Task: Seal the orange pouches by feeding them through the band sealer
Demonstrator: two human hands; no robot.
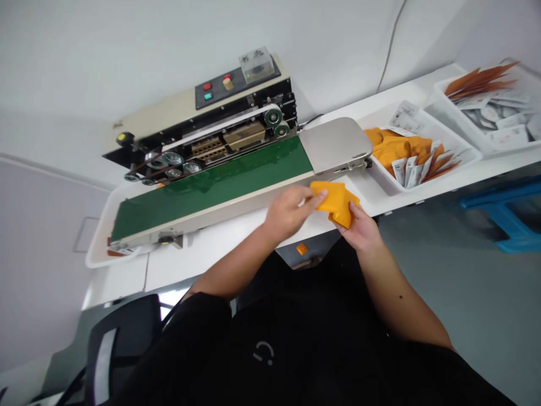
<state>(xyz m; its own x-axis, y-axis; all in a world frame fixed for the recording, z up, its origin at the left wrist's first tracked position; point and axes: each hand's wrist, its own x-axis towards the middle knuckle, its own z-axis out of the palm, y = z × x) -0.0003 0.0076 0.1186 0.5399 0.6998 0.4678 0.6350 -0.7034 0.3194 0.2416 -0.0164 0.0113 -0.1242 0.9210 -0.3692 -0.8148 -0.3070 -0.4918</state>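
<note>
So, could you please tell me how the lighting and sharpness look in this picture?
Head view: lighting is soft and even, with glare streaking the green conveyor belt and sheen on the steel plate; the orange pouch looks reasonably sharp; the scene sits tilted, edges stretched.

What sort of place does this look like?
Probably a small packaging workshop: a continuous band sealer with a green conveyor belt, a white tray of orange pouches, and another orange pouch held by the left hand and right hand.
</note>
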